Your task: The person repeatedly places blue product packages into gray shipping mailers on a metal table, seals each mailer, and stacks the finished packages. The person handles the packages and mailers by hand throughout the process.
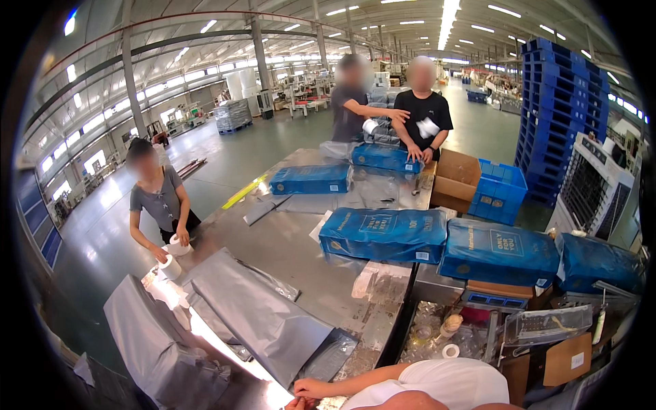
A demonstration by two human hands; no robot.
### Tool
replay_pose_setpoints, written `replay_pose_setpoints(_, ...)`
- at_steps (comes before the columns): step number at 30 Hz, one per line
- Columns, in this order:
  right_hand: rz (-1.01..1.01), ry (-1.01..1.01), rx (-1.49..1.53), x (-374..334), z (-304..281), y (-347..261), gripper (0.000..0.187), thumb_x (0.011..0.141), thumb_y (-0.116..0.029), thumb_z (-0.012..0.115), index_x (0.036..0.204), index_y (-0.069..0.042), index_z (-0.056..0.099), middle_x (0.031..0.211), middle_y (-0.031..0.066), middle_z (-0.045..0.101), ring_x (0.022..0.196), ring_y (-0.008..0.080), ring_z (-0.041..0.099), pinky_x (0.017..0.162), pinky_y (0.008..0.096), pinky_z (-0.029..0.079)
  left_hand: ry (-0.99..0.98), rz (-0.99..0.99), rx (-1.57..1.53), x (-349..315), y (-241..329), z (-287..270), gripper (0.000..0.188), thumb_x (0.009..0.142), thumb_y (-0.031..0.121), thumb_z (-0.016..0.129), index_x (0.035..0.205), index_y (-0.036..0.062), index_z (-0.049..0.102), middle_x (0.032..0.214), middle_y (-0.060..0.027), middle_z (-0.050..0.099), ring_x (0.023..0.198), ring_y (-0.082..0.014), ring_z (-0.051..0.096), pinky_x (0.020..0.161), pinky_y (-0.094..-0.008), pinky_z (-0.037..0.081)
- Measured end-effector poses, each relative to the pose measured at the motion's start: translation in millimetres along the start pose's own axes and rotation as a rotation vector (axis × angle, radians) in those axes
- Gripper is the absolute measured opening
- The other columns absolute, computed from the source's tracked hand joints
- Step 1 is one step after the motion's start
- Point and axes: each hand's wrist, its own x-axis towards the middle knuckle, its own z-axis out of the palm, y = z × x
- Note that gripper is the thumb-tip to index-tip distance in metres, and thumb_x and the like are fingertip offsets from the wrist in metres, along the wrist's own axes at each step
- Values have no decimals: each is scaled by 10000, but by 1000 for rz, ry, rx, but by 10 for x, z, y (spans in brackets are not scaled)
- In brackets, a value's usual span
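At the lower edge my right hand (311, 389) is closed, its fingers curled together at the near end of a long grey plastic bag (256, 311). Just below it my left hand (298, 404) shows only in part, with its fingers drawn in. The two hands nearly meet; whatever they pinch is too small or hidden to make out. The grey bag lies flat and slanting across the metal table (301, 253), with darker plastic under its near end. To the left stands a bulky package wrapped in grey plastic (147, 342).
Across the table a person in grey holds white rolls (169, 266). Two more people stand behind blue-wrapped packs (309, 179). More blue packs (383, 234) line the right. Beyond are a cardboard box (456, 174), a blue crate (499, 191) and stacked blue pallets (560, 116).
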Motion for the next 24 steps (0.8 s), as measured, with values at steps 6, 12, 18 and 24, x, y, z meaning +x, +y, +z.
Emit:
replay_pose_setpoints(6,342,46,178,58,172,144,154,794,-169,557,834,-22,541,714,76,576,644,209,558,588,309,437,-20,-22,68,73,36,-86,148,856,52,490,886,-73,564,778,-110,619,652,-172,611,603,-257,517)
replay_pose_setpoints(12,95,17,147,-61,125,56,238,675,-186,673,816,-16,585,798,124,539,696,242,544,610,328,427,-33,-6,72,83,-200,-293,150,858,63,491,878,-66,565,763,-98,615,639,-162,603,600,-253,511)
replay_pose_setpoints(18,133,142,174,-137,282,399,174,715,-119,650,817,-2,571,687,87,552,549,167,560,493,289,431,-12,-12,21,-77,-88,-136,145,867,37,465,917,-64,557,763,-107,614,619,-162,592,563,-252,499)
replay_pose_setpoints(24,394,36,96,16,274,401,107,736,-131,583,796,-43,592,631,91,584,576,188,567,529,313,436,40,15,-85,-96,4,24,116,867,47,472,901,-27,556,734,-77,606,580,-139,573,528,-237,484)
